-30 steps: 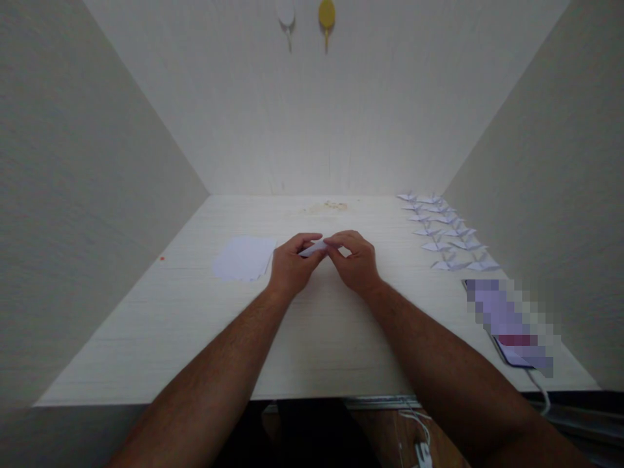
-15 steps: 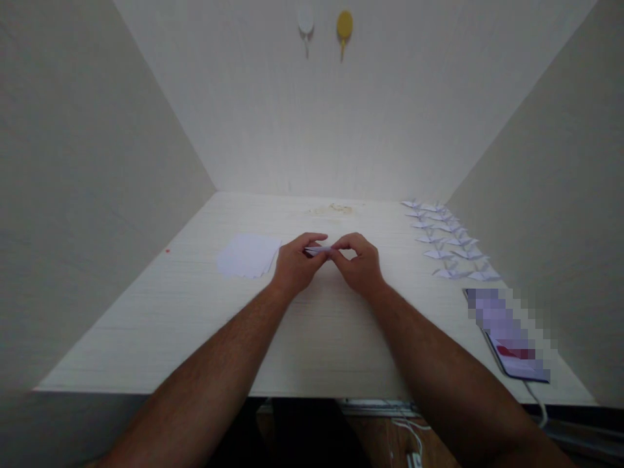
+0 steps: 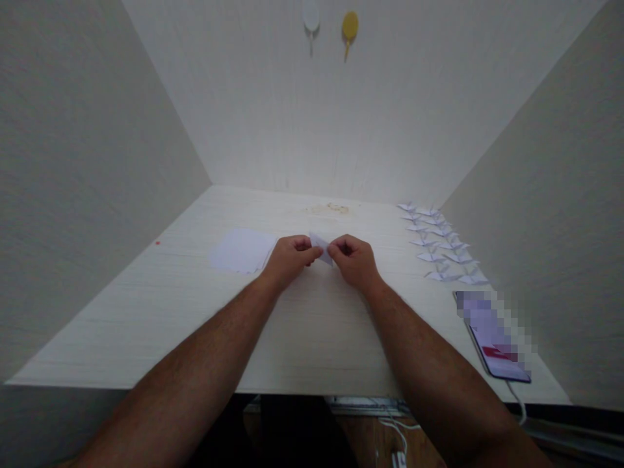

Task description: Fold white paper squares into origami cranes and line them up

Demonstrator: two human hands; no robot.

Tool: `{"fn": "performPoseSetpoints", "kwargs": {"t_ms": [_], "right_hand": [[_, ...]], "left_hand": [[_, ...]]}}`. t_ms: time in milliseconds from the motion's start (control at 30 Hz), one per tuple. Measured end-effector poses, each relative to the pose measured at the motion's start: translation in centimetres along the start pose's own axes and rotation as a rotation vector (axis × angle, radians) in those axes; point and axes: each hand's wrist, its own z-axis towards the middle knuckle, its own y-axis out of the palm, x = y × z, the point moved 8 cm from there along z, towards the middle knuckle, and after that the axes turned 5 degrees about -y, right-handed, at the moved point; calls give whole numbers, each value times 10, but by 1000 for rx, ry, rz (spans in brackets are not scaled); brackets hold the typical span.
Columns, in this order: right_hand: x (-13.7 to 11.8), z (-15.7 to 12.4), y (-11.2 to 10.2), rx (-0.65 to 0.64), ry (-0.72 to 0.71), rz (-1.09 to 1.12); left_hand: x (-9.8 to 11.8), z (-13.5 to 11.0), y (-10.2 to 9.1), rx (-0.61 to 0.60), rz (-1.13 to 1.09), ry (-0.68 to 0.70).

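A small folded piece of white paper (image 3: 322,247) is pinched between both hands just above the middle of the pale wooden table (image 3: 302,325). My left hand (image 3: 287,259) grips its left end with curled fingers. My right hand (image 3: 354,262) grips its right end the same way. The paper stands tilted, one corner pointing up. A stack of white paper sheets (image 3: 241,250) lies flat just left of my left hand.
Several folded paper cranes (image 3: 439,244) sit in two rows at the right, near the side wall. A phone (image 3: 492,335) with a cable lies at the front right edge. White walls close in the table on three sides. Two round hooks (image 3: 331,26) hang on the back wall.
The folded paper went from lying flat between the fingertips to standing tilted up. Both hands curled tighter and stayed in the same spot. The view shifted slightly.
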Motion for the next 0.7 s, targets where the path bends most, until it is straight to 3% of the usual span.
{"fn": "performPoseSetpoints", "kwargs": {"t_ms": [300, 533, 700], "right_hand": [[-6, -3, 3, -8, -71, -188], [-22, -6, 4, 33, -304, -302], [-29, -9, 8, -9, -406, -295]], "left_hand": [[1, -1, 3, -10, 231, -30], [-4, -2, 8, -36, 152, -50], [-4, -4, 7, -17, 86, -53]]}}
